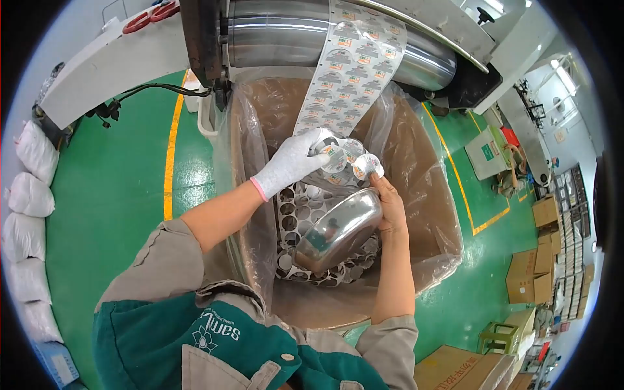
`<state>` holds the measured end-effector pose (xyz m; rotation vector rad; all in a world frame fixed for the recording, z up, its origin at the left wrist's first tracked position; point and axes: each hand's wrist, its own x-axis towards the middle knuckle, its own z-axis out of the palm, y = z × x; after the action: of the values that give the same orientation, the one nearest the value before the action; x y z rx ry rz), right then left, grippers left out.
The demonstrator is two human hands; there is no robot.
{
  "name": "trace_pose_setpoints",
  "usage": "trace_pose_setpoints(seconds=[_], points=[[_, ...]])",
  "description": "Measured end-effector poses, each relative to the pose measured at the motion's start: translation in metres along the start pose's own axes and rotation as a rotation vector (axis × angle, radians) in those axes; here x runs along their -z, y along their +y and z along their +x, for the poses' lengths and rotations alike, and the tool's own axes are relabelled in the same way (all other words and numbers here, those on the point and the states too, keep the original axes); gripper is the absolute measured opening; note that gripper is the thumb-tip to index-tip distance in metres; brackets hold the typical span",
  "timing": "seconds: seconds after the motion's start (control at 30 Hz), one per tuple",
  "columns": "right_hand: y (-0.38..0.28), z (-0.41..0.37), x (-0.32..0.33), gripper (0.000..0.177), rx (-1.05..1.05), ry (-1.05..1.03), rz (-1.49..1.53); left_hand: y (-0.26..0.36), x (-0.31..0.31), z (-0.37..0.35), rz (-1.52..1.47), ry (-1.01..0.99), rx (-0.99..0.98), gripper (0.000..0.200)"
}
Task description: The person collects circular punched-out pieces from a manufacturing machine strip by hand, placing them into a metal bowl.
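Note:
My left hand point(292, 161), in a white glove, grips the printed foil strip point(351, 65) where it hangs from the machine roller point(286, 32), its fingers on round printed lids point(338, 155). My bare right hand point(390, 205) holds a shiny metal bowl point(338, 231) tilted under the strip, with one round lid point(367, 166) at its fingertips. Both hands are over a large cardboard box point(429, 195) lined with clear plastic. Punched-out foil waste with round holes point(296, 214) lies inside the box beneath the bowl.
A green floor point(117, 195) with yellow lines surrounds the box. White sacks point(29, 195) line the left edge. Cardboard boxes point(526, 273) and shelving stand at the right, a green stool point(504, 335) near them.

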<state>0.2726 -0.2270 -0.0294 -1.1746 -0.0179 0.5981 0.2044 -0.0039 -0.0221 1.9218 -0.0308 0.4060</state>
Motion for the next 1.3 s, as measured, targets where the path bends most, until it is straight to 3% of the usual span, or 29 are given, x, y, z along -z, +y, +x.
trace_pose_setpoints(seconds=[0.13,0.33,0.8,0.93,1.07,1.3], points=[[0.009,0.008,0.006,0.024,-0.015,0.005,0.017,-0.001,0.002,0.001,-0.077,-0.016,-0.003,0.032],[0.013,0.01,0.004,0.024,-0.02,-0.009,0.035,-0.003,0.003,0.004,0.054,0.021,-0.088,0.031],[0.013,0.006,0.002,0.029,0.009,-0.025,0.085,-0.006,0.003,0.004,0.008,-0.011,0.081,0.029],[0.012,0.005,0.0,0.031,0.004,-0.049,0.111,-0.011,-0.001,0.004,-0.021,0.078,-0.05,0.033],[0.012,0.002,-0.003,0.032,0.012,-0.071,0.133,-0.009,0.0,0.003,-0.066,0.038,0.056,0.037],[0.021,0.011,0.008,0.026,-0.009,-0.147,0.178,-0.005,0.001,0.003,0.013,0.03,0.005,0.037]])
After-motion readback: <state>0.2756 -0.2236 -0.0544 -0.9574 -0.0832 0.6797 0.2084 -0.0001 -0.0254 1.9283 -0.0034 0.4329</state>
